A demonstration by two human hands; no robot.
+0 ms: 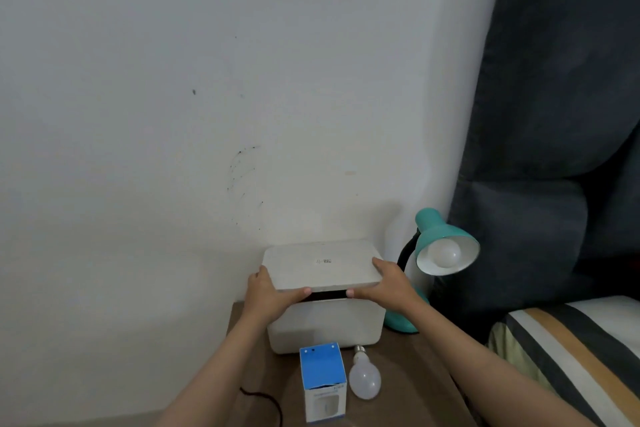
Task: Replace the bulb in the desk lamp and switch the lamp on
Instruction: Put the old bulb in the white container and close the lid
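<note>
A teal desk lamp stands at the right of a small brown table, a white bulb seated in its shade, unlit. A loose white bulb lies on the table beside a blue and white bulb carton. Behind them sits a white box whose lid is raised a little, showing a dark gap. My left hand grips the lid's left front corner and my right hand grips its right front corner.
A white wall rises behind the table. A dark padded headboard and a bed with striped bedding are to the right. A black cord runs over the table's front left.
</note>
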